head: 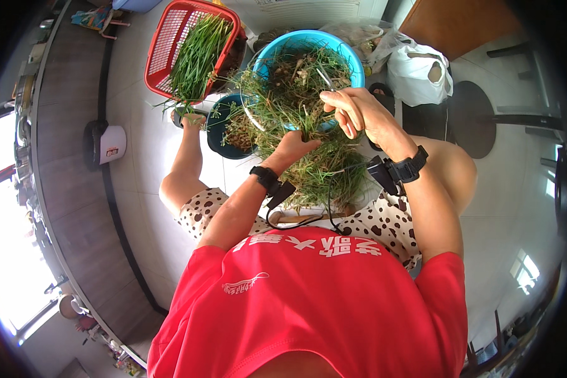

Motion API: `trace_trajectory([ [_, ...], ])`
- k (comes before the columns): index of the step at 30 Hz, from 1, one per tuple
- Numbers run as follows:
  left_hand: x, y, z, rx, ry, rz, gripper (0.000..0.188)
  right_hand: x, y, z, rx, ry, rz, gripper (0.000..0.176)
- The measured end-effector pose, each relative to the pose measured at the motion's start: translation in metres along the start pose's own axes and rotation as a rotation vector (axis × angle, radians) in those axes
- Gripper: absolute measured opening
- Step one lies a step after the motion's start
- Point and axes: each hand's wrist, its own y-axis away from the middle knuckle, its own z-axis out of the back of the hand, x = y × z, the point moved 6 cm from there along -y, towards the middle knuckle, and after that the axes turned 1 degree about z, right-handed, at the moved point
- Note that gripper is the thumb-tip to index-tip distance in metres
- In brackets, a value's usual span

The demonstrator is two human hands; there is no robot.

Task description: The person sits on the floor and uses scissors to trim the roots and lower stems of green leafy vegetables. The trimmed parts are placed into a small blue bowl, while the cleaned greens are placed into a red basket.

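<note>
My left hand [290, 150] is closed around a bunch of green stalks [307, 127], just in front of a light-blue basin [357, 61]. In my right hand [359, 109] is a small metal tool [325, 78], perhaps a knife or scissors; its blade points up and left over the basin. Tangled green stalks and pale, bulb-like pieces [303, 74] fill the basin. Below my hands, a heap of loose grassy stems [323, 175] lies on the floor between my legs. A dark-blue bucket [215, 137] left of my left hand holds small tan pieces [241, 137].
A red plastic basket [153, 71] at upper left holds long green leaves [198, 56]. White plastic bags [418, 71] stand right of the basin. A small white bin [113, 144] is by the cabinets [68, 141]. Cables hang between my wrist straps, above a wooden bar [307, 218].
</note>
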Motion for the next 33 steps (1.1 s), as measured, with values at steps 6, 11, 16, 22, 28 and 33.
trace_trajectory([
  [6, 0.011, 0.023, 0.009, -0.134, 0.735, 0.085, 0.026, 0.012, 0.008, -0.001, -0.006, 0.012, 0.058, 0.047],
  [11, 0.012, 0.07, 0.034, 0.002, 0.812, 0.055, 0.022, 0.013, 0.009, -0.001, 0.001, 0.011, 0.065, 0.046],
  [16, 0.002, 0.111, 0.053, 0.041, 0.896, -0.037, 0.022, 0.009, 0.005, -0.003, 0.023, 0.034, 0.06, 0.047],
  [22, 0.007, 0.152, 0.07, 0.157, 0.71, -0.136, 0.026, 0.007, 0.004, -0.003, 0.029, 0.08, 0.047, 0.054],
  [28, 0.059, 0.14, 0.047, 0.192, 0.243, -0.085, 0.037, 0.007, 0.004, -0.005, 0.031, 0.107, 0.04, 0.053],
  [33, 0.072, 0.114, 0.066, -0.096, 0.031, -0.086, 0.047, 0.01, 0.006, -0.005, 0.034, 0.101, 0.06, 0.051],
])
